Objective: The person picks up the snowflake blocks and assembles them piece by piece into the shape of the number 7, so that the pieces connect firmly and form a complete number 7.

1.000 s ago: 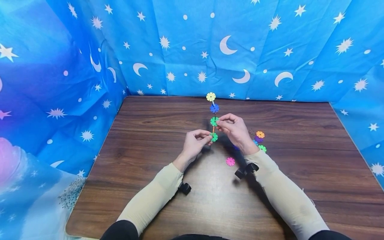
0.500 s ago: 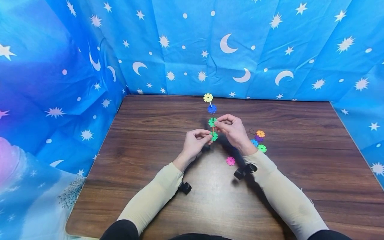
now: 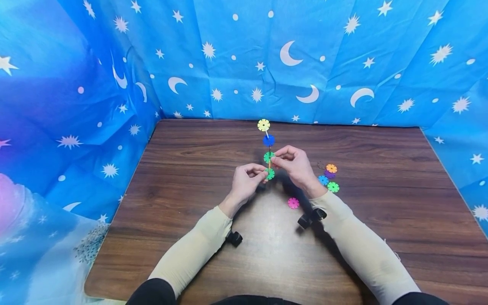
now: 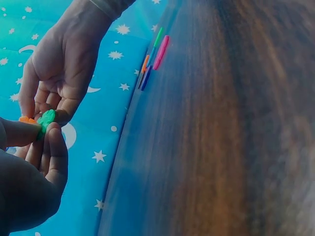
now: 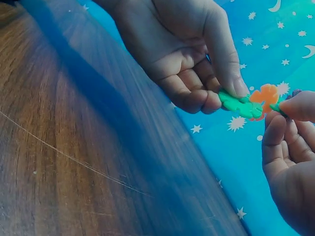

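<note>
A chain of notched plastic snowflake discs hangs between both hands over the table's middle. Thumb and fingers of my left hand (image 3: pixel 245 182) pinch the nearest green disc (image 5: pixel 241 104). My right hand (image 3: pixel 297 167) pinches the second green disc (image 3: pixel 268 157) further along. Between these two an orange disc (image 5: pixel 266 96) stands edge-on in the head view, slotted into the chain. Beyond the right fingers follow a thin dark disc edge, a blue disc (image 3: pixel 268 140), a white disc (image 3: pixel 266 134) seen edge-on and a yellow disc (image 3: pixel 263 125) at the far end. Fingertips partly cover both green discs.
Loose discs lie on the brown table (image 3: pixel 183 169) right of the hands: orange (image 3: pixel 331 168), purple (image 3: pixel 330 174), blue (image 3: pixel 323 180), green (image 3: pixel 333 187) and a dark one (image 3: pixel 320 165). A pink disc (image 3: pixel 293 203) lies nearer. Blue star-patterned cloth (image 3: pixel 244 63) hangs behind.
The far end of the chain, with the yellow and blue discs, has swung slightly left and come a little nearer. The right hand has shifted slightly left; both hands keep their pinch.
</note>
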`<action>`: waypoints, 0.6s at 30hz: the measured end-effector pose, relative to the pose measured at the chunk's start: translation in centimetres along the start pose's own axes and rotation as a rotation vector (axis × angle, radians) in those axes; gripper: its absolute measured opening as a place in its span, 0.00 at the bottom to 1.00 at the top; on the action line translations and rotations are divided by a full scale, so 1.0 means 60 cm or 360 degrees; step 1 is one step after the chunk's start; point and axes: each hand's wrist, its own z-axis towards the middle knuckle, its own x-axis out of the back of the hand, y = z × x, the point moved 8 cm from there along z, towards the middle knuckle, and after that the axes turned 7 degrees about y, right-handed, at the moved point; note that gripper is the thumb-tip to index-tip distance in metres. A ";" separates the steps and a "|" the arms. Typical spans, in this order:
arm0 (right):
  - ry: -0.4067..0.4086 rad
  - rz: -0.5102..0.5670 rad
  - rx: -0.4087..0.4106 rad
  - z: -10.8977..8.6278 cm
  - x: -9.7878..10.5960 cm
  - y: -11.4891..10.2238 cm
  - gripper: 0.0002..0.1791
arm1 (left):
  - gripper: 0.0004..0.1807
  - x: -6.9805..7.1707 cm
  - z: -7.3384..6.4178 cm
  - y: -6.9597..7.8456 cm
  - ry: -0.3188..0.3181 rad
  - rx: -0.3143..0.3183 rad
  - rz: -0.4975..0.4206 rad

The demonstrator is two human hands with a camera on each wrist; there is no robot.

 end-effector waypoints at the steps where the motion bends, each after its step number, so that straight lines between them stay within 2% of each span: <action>1: -0.0004 -0.0010 0.0002 -0.001 0.000 0.000 0.07 | 0.07 0.001 0.000 0.000 0.0002 -0.0005 0.0015; 4: -0.0010 0.0004 -0.0003 0.000 0.001 0.003 0.08 | 0.06 0.002 0.000 0.001 0.0004 -0.0015 0.0043; 9: -0.0023 0.0047 -0.0036 -0.001 0.004 0.000 0.04 | 0.07 -0.001 0.003 0.004 -0.0010 -0.0010 0.0048; 18: -0.0048 0.0191 -0.0167 -0.004 0.009 0.001 0.05 | 0.08 -0.006 0.001 0.000 -0.0033 0.0025 0.0025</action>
